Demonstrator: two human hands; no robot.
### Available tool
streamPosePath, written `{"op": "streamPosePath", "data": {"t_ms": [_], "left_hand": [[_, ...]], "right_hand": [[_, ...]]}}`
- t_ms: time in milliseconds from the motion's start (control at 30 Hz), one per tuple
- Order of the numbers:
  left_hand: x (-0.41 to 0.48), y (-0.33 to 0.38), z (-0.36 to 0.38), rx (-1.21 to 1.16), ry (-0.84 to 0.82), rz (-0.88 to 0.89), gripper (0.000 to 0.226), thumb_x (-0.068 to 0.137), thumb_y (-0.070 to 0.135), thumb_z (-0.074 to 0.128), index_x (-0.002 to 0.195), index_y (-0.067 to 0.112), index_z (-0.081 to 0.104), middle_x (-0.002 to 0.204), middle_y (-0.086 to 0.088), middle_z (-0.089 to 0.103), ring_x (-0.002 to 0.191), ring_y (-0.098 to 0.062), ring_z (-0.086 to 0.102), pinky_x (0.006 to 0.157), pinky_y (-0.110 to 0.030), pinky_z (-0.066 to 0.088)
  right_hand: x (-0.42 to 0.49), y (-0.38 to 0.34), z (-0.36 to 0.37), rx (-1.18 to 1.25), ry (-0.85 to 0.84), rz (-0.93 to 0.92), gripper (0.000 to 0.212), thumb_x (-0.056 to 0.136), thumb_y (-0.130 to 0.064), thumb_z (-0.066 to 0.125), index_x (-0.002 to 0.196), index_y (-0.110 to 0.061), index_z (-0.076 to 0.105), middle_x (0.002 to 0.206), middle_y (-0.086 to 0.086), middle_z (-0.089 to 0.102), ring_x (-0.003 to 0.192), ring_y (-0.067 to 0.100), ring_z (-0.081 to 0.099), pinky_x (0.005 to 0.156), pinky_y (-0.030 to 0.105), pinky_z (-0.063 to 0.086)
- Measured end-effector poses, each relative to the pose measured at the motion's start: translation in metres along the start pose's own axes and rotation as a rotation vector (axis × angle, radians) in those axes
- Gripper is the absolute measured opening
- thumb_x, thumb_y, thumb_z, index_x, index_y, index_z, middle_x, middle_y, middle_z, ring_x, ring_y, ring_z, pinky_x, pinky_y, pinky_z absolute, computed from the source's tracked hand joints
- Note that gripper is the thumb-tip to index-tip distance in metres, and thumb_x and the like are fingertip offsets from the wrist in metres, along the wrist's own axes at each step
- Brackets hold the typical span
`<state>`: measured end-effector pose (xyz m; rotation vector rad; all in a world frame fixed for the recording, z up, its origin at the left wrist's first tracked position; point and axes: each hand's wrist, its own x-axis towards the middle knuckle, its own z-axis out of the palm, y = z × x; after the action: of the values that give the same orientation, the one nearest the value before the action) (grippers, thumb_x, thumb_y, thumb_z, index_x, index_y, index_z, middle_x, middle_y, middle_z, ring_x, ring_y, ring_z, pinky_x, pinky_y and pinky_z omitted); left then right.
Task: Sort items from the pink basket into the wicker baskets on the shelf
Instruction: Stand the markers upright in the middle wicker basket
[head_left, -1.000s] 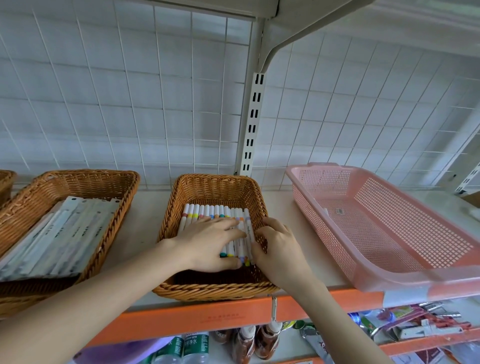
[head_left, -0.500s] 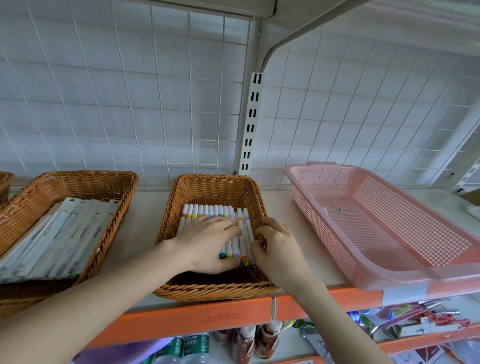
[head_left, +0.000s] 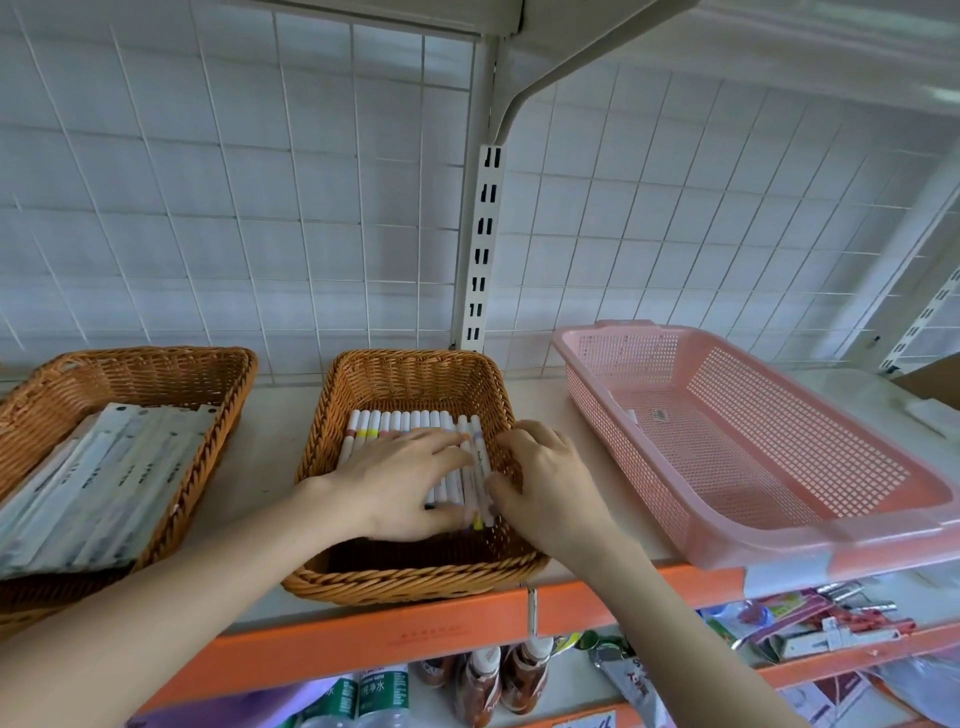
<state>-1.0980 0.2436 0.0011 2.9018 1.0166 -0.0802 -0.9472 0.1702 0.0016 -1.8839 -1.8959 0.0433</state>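
Head view. Both hands were inside the middle wicker basket (head_left: 415, 374), which stood on the pale shelf (head_left: 270, 457) in front of the slotted upright (head_left: 480, 249).

Markers (head_left: 395, 422): white barrels with coloured bands, side by side in a single row on the basket floor, caps toward the wire grid back (head_left: 208, 208).

Left hand (head_left: 400, 483): fingers stretched out and lying flat across the row, palm down, covering the near half of the barrels. Nothing was grasped.

Right hand (head_left: 545, 483): at the right end of the row, against the basket's right wall. Its fingers were curled, and fingertips and thumb touched the outermost marker. Could not tell whether it gripped that marker or only pressed against it.

Pink basket (head_left: 613, 415): on the same shelf, just right of the middle wicker basket and angled, its near corner overhanging the orange shelf edge (head_left: 363, 639). A small label showed on its mesh floor.

Left wicker basket (head_left: 130, 364): near the middle one but apart from it, holding a stack of long flat packets (head_left: 104, 478).

Lower shelf: bottles (head_left: 478, 686) and mixed packaged goods, partly hidden.
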Motion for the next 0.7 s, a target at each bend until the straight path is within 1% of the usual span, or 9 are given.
{"op": "streamPosePath", "data": {"t_ms": [67, 100, 167, 267, 367, 433, 500, 600, 700], "left_hand": [[0.007, 0.004, -0.007, -0.007, 0.015, 0.007, 0.079, 0.084, 0.073, 0.032, 0.147, 0.025, 0.027, 0.156, 0.005, 0.019, 0.143, -0.013, 0.017, 0.113, -0.032, 0.022], [0.014, 0.006, -0.012, -0.016, 0.019, 0.007, 0.08, 0.084, 0.073, 0.03, 0.147, 0.024, 0.026, 0.156, 0.003, 0.019, 0.143, -0.014, 0.016, 0.114, -0.031, 0.02], [0.03, 0.015, -0.024, -0.032, 0.071, 0.016, 0.065, 0.092, 0.058, 0.036, 0.147, 0.023, 0.027, 0.155, 0.002, 0.022, 0.142, -0.015, 0.019, 0.114, -0.032, 0.022], [0.057, 0.038, -0.043, -0.062, 0.202, 0.029, 0.055, 0.096, 0.045, 0.04, 0.144, 0.02, 0.032, 0.147, -0.001, 0.036, 0.133, -0.017, 0.034, 0.105, -0.034, 0.036], [0.083, 0.063, -0.055, -0.111, 0.26, 0.023, 0.05, 0.096, 0.041, 0.042, 0.141, 0.02, 0.038, 0.142, -0.001, 0.041, 0.127, -0.019, 0.042, 0.097, -0.035, 0.042], [0.102, 0.076, -0.055, -0.12, 0.269, 0.017, 0.048, 0.096, 0.041, 0.042, 0.139, 0.019, 0.04, 0.142, 0.0, 0.042, 0.126, -0.019, 0.042, 0.094, -0.033, 0.043], [0.118, 0.084, -0.051, -0.131, 0.262, -0.003, 0.046, 0.096, 0.04, 0.041, 0.137, 0.019, 0.043, 0.14, 0.0, 0.044, 0.124, -0.018, 0.044, 0.091, -0.032, 0.043], [0.135, 0.09, -0.044, -0.137, 0.25, -0.037, 0.041, 0.097, 0.041, 0.04, 0.129, 0.017, 0.051, 0.132, 0.0, 0.052, 0.116, -0.017, 0.05, 0.084, -0.028, 0.044], [0.147, 0.095, -0.043, -0.145, 0.247, -0.074, 0.038, 0.097, 0.04, 0.041, 0.124, 0.017, 0.055, 0.125, 0.001, 0.055, 0.108, -0.015, 0.054, 0.08, -0.026, 0.046]], "right_hand": [[0.004, 0.005, -0.02, -0.01, 0.057, -0.012, 0.037, 0.089, -0.021, 0.051, 0.123, -0.008, 0.054, 0.129, 0.007, 0.05, 0.12, 0.028, 0.042, 0.095, 0.029, 0.032], [0.007, 0.01, -0.033, -0.025, 0.086, -0.02, 0.04, 0.09, -0.022, 0.051, 0.127, -0.009, 0.052, 0.132, 0.007, 0.049, 0.122, 0.028, 0.041, 0.097, 0.03, 0.032], [0.013, 0.025, -0.062, -0.08, 0.105, -0.008, 0.045, 0.091, -0.025, 0.05, 0.133, -0.012, 0.046, 0.138, 0.004, 0.045, 0.127, 0.026, 0.037, 0.1, 0.031, 0.032], [0.027, 0.064, -0.099, -0.219, 0.041, 0.075, 0.046, 0.091, -0.026, 0.05, 0.135, -0.013, 0.045, 0.139, 0.005, 0.045, 0.128, 0.027, 0.036, 0.102, 0.032, 0.03], [0.04, 0.107, -0.116, -0.291, -0.107, 0.192, 0.043, 0.091, -0.026, 0.052, 0.131, -0.013, 0.048, 0.135, 0.007, 0.049, 0.126, 0.026, 0.041, 0.103, 0.035, 0.034], [0.046, 0.131, -0.117, -0.319, -0.246, 0.221, 0.039, 0.092, -0.024, 0.051, 0.13, -0.014, 0.05, 0.132, 0.005, 0.052, 0.122, 0.023, 0.046, 0.102, 0.033, 0.037], [0.051, 0.147, -0.109, -0.325, -0.421, 0.191, 0.037, 0.094, -0.019, 0.048, 0.13, -0.014, 0.049, 0.134, 0.003, 0.05, 0.124, 0.02, 0.045, 0.104, 0.03, 0.035], [0.056, 0.158, -0.09, -0.362, -0.671, 0.068, 0.037, 0.097, -0.021, 0.042, 0.134, -0.02, 0.047, 0.139, 0.001, 0.047, 0.129, 0.019, 0.042, 0.107, 0.034, 0.031], [0.063, 0.166, -0.077, -0.354, -0.784, 0.018, 0.035, 0.098, -0.022, 0.04, 0.132, -0.019, 0.047, 0.136, 0.004, 0.048, 0.123, 0.025, 0.047, 0.1, 0.035, 0.036]]}}
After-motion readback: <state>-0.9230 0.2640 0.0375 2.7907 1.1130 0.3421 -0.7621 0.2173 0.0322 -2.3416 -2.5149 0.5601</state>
